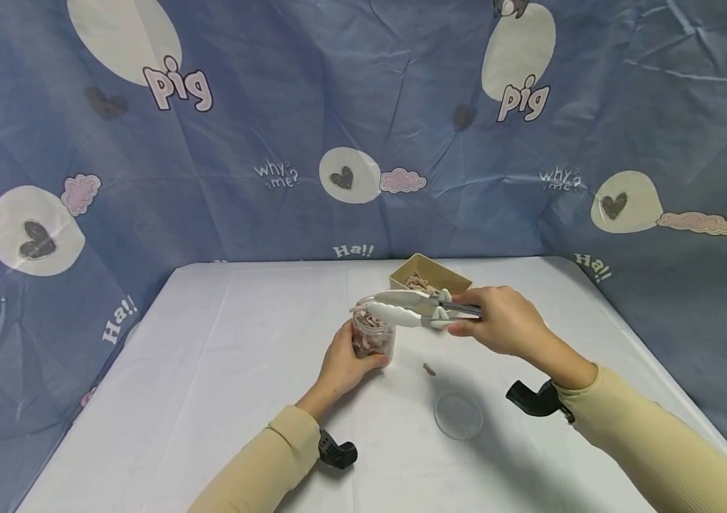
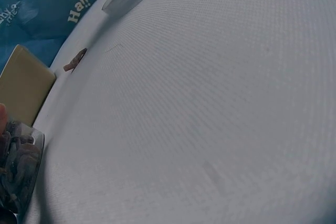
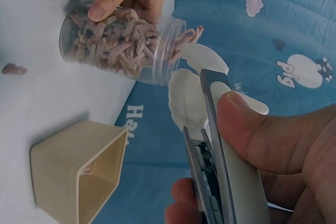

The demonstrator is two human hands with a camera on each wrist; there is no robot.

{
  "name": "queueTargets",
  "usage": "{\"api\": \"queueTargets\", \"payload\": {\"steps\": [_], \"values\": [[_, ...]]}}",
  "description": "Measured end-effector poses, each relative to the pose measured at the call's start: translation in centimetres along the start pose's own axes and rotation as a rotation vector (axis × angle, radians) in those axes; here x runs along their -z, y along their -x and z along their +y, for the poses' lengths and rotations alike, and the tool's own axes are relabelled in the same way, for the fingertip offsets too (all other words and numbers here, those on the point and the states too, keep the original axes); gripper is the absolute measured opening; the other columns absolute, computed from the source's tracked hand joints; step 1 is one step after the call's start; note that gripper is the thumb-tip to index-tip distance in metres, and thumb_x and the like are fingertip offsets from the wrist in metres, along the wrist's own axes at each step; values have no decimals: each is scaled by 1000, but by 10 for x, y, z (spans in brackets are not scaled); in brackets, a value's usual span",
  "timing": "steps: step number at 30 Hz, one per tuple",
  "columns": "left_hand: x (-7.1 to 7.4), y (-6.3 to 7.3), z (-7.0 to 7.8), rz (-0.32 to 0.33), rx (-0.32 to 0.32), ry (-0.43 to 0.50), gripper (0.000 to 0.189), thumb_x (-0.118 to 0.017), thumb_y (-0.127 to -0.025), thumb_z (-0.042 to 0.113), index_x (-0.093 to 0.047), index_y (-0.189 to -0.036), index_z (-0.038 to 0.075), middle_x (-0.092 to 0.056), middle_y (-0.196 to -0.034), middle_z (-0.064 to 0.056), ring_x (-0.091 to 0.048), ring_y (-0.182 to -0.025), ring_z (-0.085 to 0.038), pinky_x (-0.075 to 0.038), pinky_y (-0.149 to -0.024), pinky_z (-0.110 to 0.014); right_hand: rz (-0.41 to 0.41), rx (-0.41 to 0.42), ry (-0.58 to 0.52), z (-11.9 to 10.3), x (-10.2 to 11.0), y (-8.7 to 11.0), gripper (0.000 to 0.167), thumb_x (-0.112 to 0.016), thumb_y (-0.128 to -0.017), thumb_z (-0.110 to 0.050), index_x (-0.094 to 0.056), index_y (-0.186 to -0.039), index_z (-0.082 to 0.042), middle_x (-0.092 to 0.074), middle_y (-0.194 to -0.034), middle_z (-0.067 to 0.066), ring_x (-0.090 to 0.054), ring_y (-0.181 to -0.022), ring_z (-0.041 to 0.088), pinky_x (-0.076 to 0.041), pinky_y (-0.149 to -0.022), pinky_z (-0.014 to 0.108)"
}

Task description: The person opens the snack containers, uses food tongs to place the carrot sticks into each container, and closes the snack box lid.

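My left hand grips a clear plastic jar from its left side. Brownish dried strips fill most of the jar, and a few poke out past its rim. Metal tongs with white scalloped tips are held in my right hand, thumb pressed on one arm. The tips are parted and lie right at the jar's mouth, beside the protruding strips. In the left wrist view, only the jar's side and a bit of finger show at the left edge.
Behind the tongs stands a beige rectangular box with several strips in it. A single loose strip lies on the white tablecloth. Nearer me is a clear round lid. A blue printed curtain hangs behind the table.
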State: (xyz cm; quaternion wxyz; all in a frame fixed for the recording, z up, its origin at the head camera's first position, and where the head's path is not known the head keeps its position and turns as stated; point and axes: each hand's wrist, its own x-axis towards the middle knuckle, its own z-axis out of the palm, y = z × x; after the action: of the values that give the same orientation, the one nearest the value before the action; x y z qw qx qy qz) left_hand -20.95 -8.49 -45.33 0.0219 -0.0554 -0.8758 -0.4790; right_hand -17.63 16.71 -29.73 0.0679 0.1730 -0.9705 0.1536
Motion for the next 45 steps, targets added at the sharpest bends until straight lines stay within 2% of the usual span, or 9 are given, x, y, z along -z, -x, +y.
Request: {"api": "queueTargets", "payload": {"steps": [4, 10, 18, 22, 26, 32, 38, 45], "values": [[0, 0, -1, -4, 1, 5, 89, -84, -78, 31, -35, -148, 5, -49, -144, -17, -46, -137, -35, -36, -117, -51, 14, -11, 4, 1, 2, 1, 44, -80, -81, -32, -72, -118, -9, -76, -104, 11, -70, -90, 30, -54, -71, 48], [0, 1, -2, -2, -2, -4, 89, -83, -79, 31, -34, -148, 5, -48, -144, -18, -45, -137, -36, -36, -116, -52, 59, -1, 9, -7, -4, -2, 47, -80, -81, -32, -70, -122, -13, -73, -115, 13, -69, -100, 35, -54, -73, 52], [-3, 2, -3, -9, -15, -6, 89, -85, -77, 32, -37, -146, 4, -50, -142, -18, -47, -135, -35, -37, -115, -51, 144, 29, 162, -20, -6, -2, 47, -85, -75, -26, -72, -119, -15, -74, -113, 10, -71, -96, 34, -54, -59, 48], [-3, 1, -3, -2, -15, -15, 89, -85, -77, 32, -37, -146, 3, -50, -142, -19, -47, -136, -36, -36, -116, -52, 167, 15, 166, -20, -4, -1, 47, -85, -75, -25, -72, -119, -16, -74, -112, 8, -71, -96, 33, -54, -60, 48], [-2, 0, -3, 6, -18, -17, 88, -85, -77, 30, -37, -146, 3, -51, -142, -19, -47, -135, -36, -36, -116, -52, 164, 36, 154, -24, -8, -3, 47, -85, -75, -26, -71, -120, -15, -74, -110, 9, -70, -96, 33, -55, -60, 49], [-4, 0, -2, -6, -23, -14, 88, -84, -77, 32, -38, -146, 3, -51, -142, -18, -47, -135, -35, -36, -116, -52, 139, 44, 240, -30, -8, -3, 45, -85, -74, -25, -73, -116, -18, -75, -104, 8, -70, -92, 33, -54, -59, 49], [-2, 1, -1, 8, -24, -27, 87, -84, -77, 31, -38, -145, 3, -52, -140, -19, -48, -134, -36, -38, -114, -52, 171, 22, 167, -22, -4, 0, 44, -83, -77, -25, -72, -118, -15, -74, -111, 8, -70, -99, 32, -55, -62, 48], [-1, 1, -2, -1, -9, -23, 90, -84, -78, 32, -35, -147, 4, -50, -143, -18, -46, -136, -36, -36, -116, -51, 151, -50, 44, -2, -9, 4, 56, -78, -83, -31, -62, -132, -10, -68, -123, 17, -65, -110, 40, -54, -79, 56]]}}
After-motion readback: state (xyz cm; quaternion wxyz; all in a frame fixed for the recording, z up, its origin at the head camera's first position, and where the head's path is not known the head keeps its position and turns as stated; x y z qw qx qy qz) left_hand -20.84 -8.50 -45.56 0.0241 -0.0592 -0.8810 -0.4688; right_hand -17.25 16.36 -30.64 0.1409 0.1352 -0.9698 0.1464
